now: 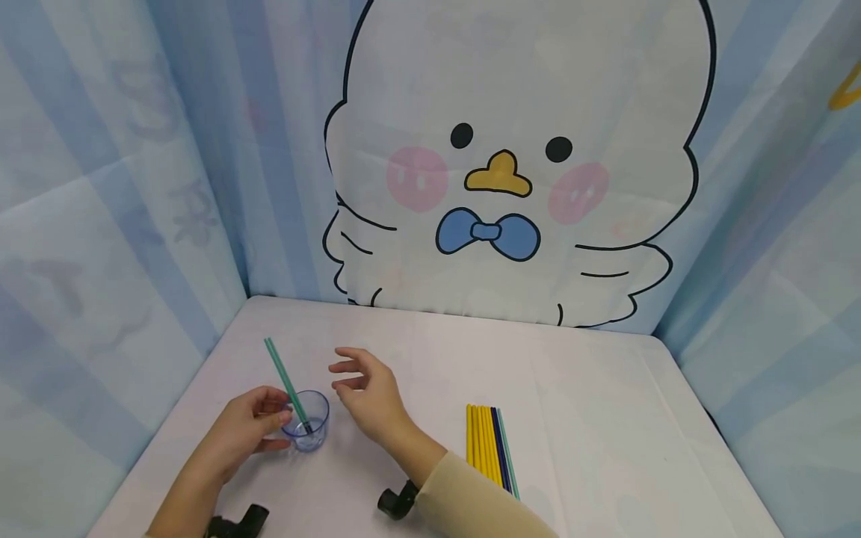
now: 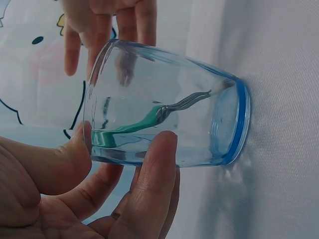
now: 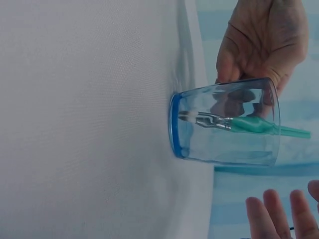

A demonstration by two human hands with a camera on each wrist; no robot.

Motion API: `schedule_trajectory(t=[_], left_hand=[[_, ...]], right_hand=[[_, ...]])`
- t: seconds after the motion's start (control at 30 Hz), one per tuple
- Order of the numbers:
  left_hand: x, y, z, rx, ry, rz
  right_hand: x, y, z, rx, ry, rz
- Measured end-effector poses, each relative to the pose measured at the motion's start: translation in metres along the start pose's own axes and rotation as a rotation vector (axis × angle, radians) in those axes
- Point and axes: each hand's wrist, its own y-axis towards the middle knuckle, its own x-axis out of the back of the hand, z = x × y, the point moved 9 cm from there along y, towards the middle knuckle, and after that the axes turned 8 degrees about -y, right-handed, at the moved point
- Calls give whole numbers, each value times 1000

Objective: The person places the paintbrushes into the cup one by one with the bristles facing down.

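A clear bluish cup [image 1: 311,441] stands upright on the table, and my left hand [image 1: 252,424] grips it by the near left side. In the left wrist view the thumb [image 2: 70,162] is at the rim and a finger [image 2: 154,184] lies along the wall. Green-handled paintbrushes [image 1: 285,381], seemingly two, lean in the cup, bristles down at its bottom. My right hand [image 1: 370,392] hovers to the right of the cup, fingers spread and slightly bent, with nothing in them. In the right wrist view its fingertips [image 3: 271,211] are apart from the cup [image 3: 224,154].
A row of thin sticks or handles [image 1: 486,448], several yellow, with dark blue and green at the right, lies on the white table [image 1: 605,418] beside my right forearm. Blue-and-white curtains [image 1: 101,224] enclose the table, the back one bearing a cartoon bird [image 1: 498,97].
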Motion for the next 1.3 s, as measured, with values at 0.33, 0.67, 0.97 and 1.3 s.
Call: schedule_trajectory(t=[0.33, 0.67, 0.97, 1.3], left_hand=[[1, -4, 0, -9, -23, 17], [0, -3, 1, -13, -25, 29], [-1, -1, 2, -15, -32, 36], [-1, 0, 3, -2, -15, 15]], right_hand=[[19, -11, -7, -54, 44, -5], [48, -30, -12, -98, 37, -7], [74, -47, -19, -146, 10, -27], [104, -63, -29, -186, 2, -48]])
